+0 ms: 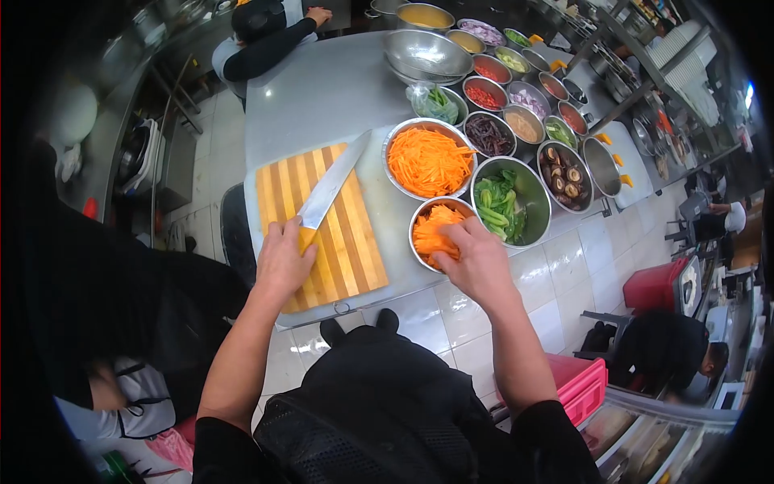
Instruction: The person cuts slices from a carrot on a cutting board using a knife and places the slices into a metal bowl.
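Note:
My left hand (280, 262) is closed round the yellow handle of a large kitchen knife (337, 181). Its broad blade points away from me over a striped wooden cutting board (351, 262). With fingers curled into a small metal bowl (414, 248), my right hand (482, 270) grips some of the shredded carrot (435, 230) there; the palm side is hidden. Just beyond, a larger metal bowl (388, 161) is heaped with more orange shreds. To the right of the small bowl, a deep bowl (532, 214) contains green leafy vegetables (498, 206).
Bowls of mushrooms (564, 177), dark strips (488, 135) and chopped red pieces (484, 94) crowd the right side of the metal table (322, 97). A wide metal bowl (423, 52) stands farther back. One person (262, 36) is at the far left edge, another (665, 351) at lower right.

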`<act>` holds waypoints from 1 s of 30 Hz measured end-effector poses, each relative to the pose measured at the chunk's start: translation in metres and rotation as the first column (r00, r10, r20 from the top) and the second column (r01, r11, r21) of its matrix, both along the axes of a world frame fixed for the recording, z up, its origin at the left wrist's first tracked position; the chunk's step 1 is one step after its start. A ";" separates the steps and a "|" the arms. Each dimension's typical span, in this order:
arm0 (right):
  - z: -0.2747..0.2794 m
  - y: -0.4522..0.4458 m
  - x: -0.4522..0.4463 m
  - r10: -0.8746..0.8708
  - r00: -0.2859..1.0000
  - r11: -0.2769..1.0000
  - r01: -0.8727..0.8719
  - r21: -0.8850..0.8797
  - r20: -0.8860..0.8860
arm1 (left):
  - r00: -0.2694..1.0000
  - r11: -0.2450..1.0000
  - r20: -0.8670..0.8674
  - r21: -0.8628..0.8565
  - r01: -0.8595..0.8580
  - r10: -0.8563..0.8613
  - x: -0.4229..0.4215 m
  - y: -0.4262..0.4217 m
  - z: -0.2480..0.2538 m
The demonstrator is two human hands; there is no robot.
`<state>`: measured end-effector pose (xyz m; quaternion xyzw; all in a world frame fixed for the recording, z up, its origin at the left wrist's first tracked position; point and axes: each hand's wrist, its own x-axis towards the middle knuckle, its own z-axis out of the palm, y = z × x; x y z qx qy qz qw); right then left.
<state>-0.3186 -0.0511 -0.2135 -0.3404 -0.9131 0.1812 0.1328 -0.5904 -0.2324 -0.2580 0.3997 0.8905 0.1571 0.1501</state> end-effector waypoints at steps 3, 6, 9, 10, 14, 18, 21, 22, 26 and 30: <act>-0.003 0.005 0.001 -0.088 0.996 0.986 0.085 -0.146 -0.018 | 1.000 1.000 0.015 0.019 -0.006 0.005 -0.003 -0.003 -0.003; 0.009 0.013 0.000 -0.296 0.938 0.856 0.177 -0.486 -0.180 | 1.000 0.999 0.014 0.044 -0.013 0.012 -0.005 -0.006 -0.007; 0.015 0.016 0.004 -0.296 0.948 0.902 0.239 -0.359 -0.114 | 0.999 0.998 0.024 0.064 -0.026 0.025 -0.005 -0.007 -0.008; 0.015 0.015 0.009 -0.266 0.963 0.942 0.249 -0.224 -0.048 | 0.999 0.997 0.029 0.069 -0.028 0.026 -0.005 -0.006 -0.007; 0.002 0.014 0.027 -0.261 0.957 0.959 0.243 -0.144 -0.123 | 1.000 0.996 0.004 0.083 -0.021 0.020 -0.005 -0.007 -0.010; 0.012 0.011 0.033 -0.165 0.985 0.971 0.170 -0.168 0.041 | 1.000 0.998 -0.011 0.062 -0.019 0.020 -0.005 -0.004 -0.012; 0.009 0.010 0.034 -0.101 0.991 0.978 0.115 -0.174 0.089 | 1.000 0.997 0.004 0.069 -0.024 0.024 -0.003 -0.002 -0.006; 0.011 0.010 0.033 -0.088 0.996 0.984 0.089 -0.155 0.018 | 0.999 0.993 -0.033 0.113 -0.015 0.019 0.000 -0.004 -0.002; 0.011 0.016 0.030 0.003 0.998 0.999 -0.005 -0.034 -0.068 | 0.971 0.940 -0.122 0.250 0.233 -0.208 0.029 0.009 0.023; 0.003 0.014 0.021 -0.081 0.997 0.997 0.081 0.007 -0.002 | 0.900 0.825 -0.097 0.367 0.430 -0.426 0.067 0.058 0.033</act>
